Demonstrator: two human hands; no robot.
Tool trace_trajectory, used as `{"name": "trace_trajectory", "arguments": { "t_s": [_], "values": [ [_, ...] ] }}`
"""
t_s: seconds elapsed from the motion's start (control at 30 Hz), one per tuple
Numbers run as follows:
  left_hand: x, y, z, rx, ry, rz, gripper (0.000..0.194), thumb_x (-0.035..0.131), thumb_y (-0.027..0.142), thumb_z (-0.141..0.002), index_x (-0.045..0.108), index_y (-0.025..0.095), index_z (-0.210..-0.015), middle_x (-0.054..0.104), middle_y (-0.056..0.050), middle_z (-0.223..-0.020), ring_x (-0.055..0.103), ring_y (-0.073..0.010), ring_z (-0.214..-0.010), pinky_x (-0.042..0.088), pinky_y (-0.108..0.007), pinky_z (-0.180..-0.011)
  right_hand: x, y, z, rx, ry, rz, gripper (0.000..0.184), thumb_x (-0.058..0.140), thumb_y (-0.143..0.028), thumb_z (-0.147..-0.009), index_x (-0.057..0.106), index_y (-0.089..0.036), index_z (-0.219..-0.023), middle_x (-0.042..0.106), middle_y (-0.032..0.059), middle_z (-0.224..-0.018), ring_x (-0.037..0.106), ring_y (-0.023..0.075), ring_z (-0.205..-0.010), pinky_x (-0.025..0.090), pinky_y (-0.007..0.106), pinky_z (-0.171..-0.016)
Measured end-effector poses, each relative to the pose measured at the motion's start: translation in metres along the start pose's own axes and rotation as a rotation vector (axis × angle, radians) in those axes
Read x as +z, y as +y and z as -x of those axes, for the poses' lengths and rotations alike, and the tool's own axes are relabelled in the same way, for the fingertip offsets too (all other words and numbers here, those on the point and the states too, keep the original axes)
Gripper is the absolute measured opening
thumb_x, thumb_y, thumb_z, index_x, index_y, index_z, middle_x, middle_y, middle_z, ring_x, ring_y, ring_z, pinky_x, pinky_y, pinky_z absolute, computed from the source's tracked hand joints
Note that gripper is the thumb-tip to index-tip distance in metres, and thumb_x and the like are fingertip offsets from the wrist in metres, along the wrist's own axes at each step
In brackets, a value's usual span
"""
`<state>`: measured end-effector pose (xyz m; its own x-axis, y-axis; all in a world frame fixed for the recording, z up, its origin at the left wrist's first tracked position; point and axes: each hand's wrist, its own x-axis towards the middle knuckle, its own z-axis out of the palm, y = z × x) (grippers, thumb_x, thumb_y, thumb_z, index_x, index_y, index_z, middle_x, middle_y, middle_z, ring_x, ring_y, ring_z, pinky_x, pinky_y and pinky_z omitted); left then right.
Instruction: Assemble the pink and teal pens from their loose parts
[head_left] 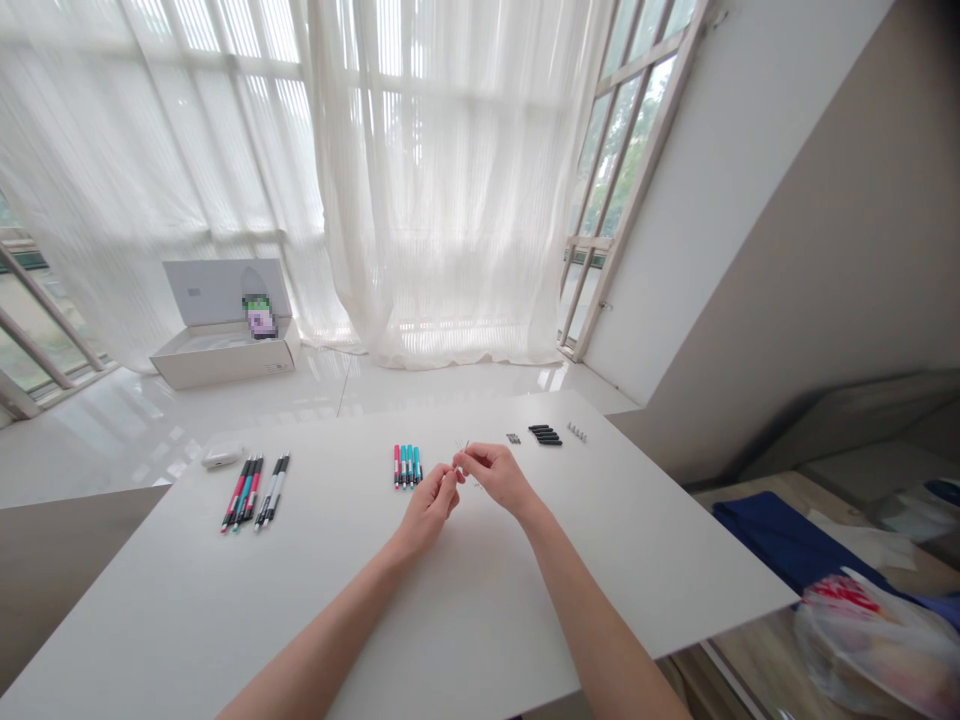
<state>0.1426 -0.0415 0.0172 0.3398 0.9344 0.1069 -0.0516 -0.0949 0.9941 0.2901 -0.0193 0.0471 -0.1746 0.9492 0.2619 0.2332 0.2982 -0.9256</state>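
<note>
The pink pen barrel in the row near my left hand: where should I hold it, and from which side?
Probably pinch the pink pen barrel across its middle, from above and its left. It is slim, lying lengthwise away from you, its left side exposed; a turquoise barrel sits close on its right.

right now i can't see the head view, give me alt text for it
The left hand and right hand are close together above a white table; anything they hold is too small to identify. Pens lie to the left, red and teal tubes nearby, black pieces to the right.
</note>
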Motion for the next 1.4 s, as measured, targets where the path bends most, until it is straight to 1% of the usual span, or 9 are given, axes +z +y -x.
{"name": "trace_trajectory", "arguments": {
  "t_s": [0.3,0.53,0.77,0.83,0.93,1.0,1.07,1.27,1.4],
  "values": [
    [-0.004,0.007,-0.002,-0.098,-0.046,0.106,0.036,0.045,0.056,-0.085,0.045,0.021,-0.084,0.03,0.01,-0.052,0.018,-0.0048,-0.04,0.013,-0.018,-0.039,0.004,-0.002,0.001,0.006,-0.051,-0.063,0.033,0.059,-0.044,-0.078,0.064,-0.017,-0.061,0.057,-0.0007,-0.057,0.05,0.0121,-0.058,0.041,0.024,-0.056],
    [-0.004,0.006,-0.004,-0.14,-0.061,0.152,0.034,0.045,0.055,-0.085,0.042,0.021,-0.08,0.029,0.011,-0.052,0.015,-0.0045,-0.04,0.011,-0.018,-0.039,0.006,0.003,-0.002,0.093,0.067,-0.15,0.03,0.067,-0.046,-0.072,0.064,-0.016,-0.065,0.058,-0.0019,-0.057,0.047,0.0099,-0.052,0.038,0.023,-0.05],
    [-0.007,0.006,-0.004,-0.163,-0.125,0.159,0.036,0.047,0.057,-0.085,0.044,0.021,-0.084,0.03,0.01,-0.054,0.017,-0.0047,-0.04,0.011,-0.018,-0.039,0.001,0.007,-0.003,0.087,0.037,-0.149,0.036,0.066,-0.051,-0.072,0.064,-0.016,-0.063,0.056,-0.0014,-0.055,0.041,0.0089,-0.048,0.034,0.023,-0.046],
    [-0.009,0.005,-0.006,-0.184,-0.127,0.185,0.036,0.048,0.057,-0.084,0.043,0.022,-0.083,0.028,0.01,-0.054,0.016,-0.0045,-0.041,0.01,-0.018,-0.039,-0.008,0.012,-0.005,0.085,0.104,-0.151,0.04,0.063,-0.055,-0.073,0.067,-0.016,-0.068,0.056,-0.0009,-0.056,0.036,0.0079,-0.045,0.03,0.023,-0.043],
    [-0.011,0.004,-0.006,-0.201,-0.124,0.28,0.034,0.051,0.054,-0.084,0.041,0.022,-0.08,0.027,0.01,-0.056,0.013,-0.0043,-0.042,0.009,-0.017,-0.04,-0.027,0.03,-0.009,0.086,0.362,-0.078,0.049,0.055,-0.062,-0.076,0.069,-0.014,-0.075,0.055,0.0008,-0.059,0.032,0.0079,-0.044,0.026,0.024,-0.041],
    [-0.013,0.005,-0.006,-0.208,-0.131,0.355,0.034,0.053,0.052,-0.083,0.039,0.022,-0.079,0.026,0.01,-0.057,0.013,-0.0042,-0.042,0.009,-0.017,-0.039,-0.039,0.046,-0.011,0.101,0.545,0.06,0.052,0.053,-0.064,-0.076,0.069,-0.014,-0.075,0.058,0.0033,-0.061,0.038,0.0104,-0.046,0.031,0.025,-0.044],
    [-0.014,0.006,-0.005,-0.217,-0.139,0.424,0.034,0.055,0.051,-0.082,0.038,0.022,-0.077,0.026,0.01,-0.057,0.013,-0.0041,-0.042,0.009,-0.017,-0.039,-0.047,0.062,-0.011,0.107,0.641,0.219,0.052,0.051,-0.063,-0.076,0.068,-0.014,-0.073,0.063,0.0064,-0.064,0.048,0.0148,-0.053,0.038,0.027,-0.051],
    [-0.018,0.011,-0.005,-0.233,-0.09,0.54,0.037,0.057,0.053,-0.08,0.036,0.022,-0.077,0.024,0.011,-0.057,0.011,-0.0035,-0.041,0.008,-0.016,-0.037,-0.05,0.087,-0.01,0.116,0.692,0.442,0.047,0.046,-0.056,-0.08,0.067,-0.014,-0.079,0.069,0.0116,-0.074,0.054,0.0197,-0.061,0.043,0.033,-0.063],
    [-0.02,0.009,-0.005,-0.223,-0.07,0.541,0.037,0.057,0.052,-0.079,0.036,0.022,-0.077,0.025,0.011,-0.057,0.012,-0.0033,-0.041,0.009,-0.016,-0.037,-0.053,0.088,-0.013,0.093,0.622,0.504,0.033,0.051,-0.043,-0.079,0.067,-0.015,-0.078,0.068,0.0107,-0.078,0.054,0.0185,-0.06,0.044,0.033,-0.067]
  ]
}}
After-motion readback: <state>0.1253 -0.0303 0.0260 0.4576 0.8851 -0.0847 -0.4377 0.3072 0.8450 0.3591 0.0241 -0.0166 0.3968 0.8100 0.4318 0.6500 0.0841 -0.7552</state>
